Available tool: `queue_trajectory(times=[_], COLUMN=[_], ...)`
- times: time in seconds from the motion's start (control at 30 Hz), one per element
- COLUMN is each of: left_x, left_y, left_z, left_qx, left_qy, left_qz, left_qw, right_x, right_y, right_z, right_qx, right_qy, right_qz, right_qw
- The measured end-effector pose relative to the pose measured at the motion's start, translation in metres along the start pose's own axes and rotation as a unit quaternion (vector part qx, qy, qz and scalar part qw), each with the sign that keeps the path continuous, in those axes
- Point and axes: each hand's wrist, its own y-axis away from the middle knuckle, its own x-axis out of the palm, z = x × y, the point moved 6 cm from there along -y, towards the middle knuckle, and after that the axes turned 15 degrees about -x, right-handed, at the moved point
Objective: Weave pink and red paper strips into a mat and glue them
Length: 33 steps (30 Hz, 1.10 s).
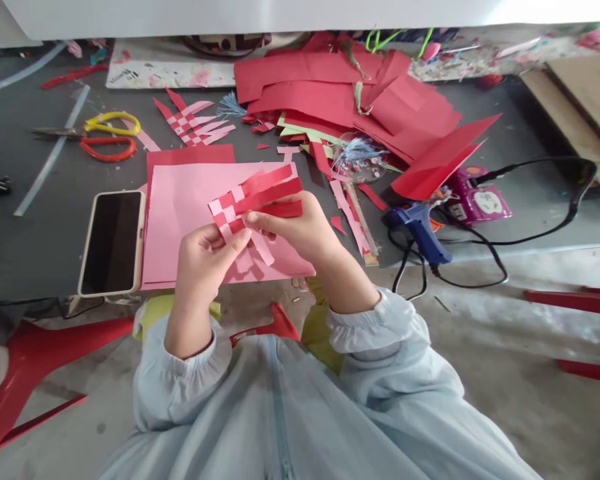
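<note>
A small weave of red and pink paper strips (230, 208) is held up between both hands, above a pink paper sheet (180, 227). Its checkered corner points left, loose red strips stick out to the right, and pink strips hang below. My left hand (205, 257) pinches the lower edge of the weave between thumb and fingers. My right hand (300, 227) grips it from the right, thumb on top near the crossing strips; some of its fingers are hidden behind the paper. Beyond them lies another woven piece (190, 125) with pointed strip ends, flat on the dark table.
Left are a phone (113, 243) and scissors (110, 137) with yellow and orange handles. Red paper sheets (325, 100) are piled at the back, with scraps and a blue tassel (363, 150) nearby. A blue glue gun (423, 230) with black cords lies right, beside a purple box (480, 197).
</note>
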Motion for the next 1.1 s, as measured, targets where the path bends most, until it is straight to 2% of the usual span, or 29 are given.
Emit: queue_trajectory(times=[0.2, 0.3, 0.57, 0.67, 0.83, 0.97, 1.1], left_x=[-0.001, 0.001, 0.008, 0.007, 0.009, 0.011, 0.008], left_y=[0.000, -0.001, -0.001, 0.000, 0.000, 0.000, -0.001], left_z=[0.006, 0.007, 0.009, 0.010, 0.008, 0.009, 0.011], left_qx=[-0.027, -0.040, -0.080, -0.082, -0.062, -0.081, -0.088], left_qy=[-0.023, -0.006, 0.029, 0.026, 0.017, 0.034, 0.023], left_qz=[-0.041, -0.033, 0.021, 0.012, 0.009, 0.026, 0.016], left_qw=[0.999, 0.999, 0.996, 0.996, 0.998, 0.996, 0.996], right_x=[0.001, 0.001, -0.001, 0.000, 0.002, 0.001, 0.000], right_y=[0.002, 0.003, 0.002, 0.001, 0.001, 0.000, 0.001], right_z=[0.001, 0.001, 0.002, 0.007, 0.005, 0.002, -0.002], right_qx=[0.036, 0.041, 0.010, -0.012, 0.004, -0.004, 0.007], right_qy=[-0.014, -0.020, -0.043, -0.018, 0.006, -0.008, -0.002], right_qz=[-0.063, -0.082, -0.079, -0.070, -0.059, -0.063, -0.074], right_qw=[0.997, 0.996, 0.996, 0.997, 0.998, 0.998, 0.997])
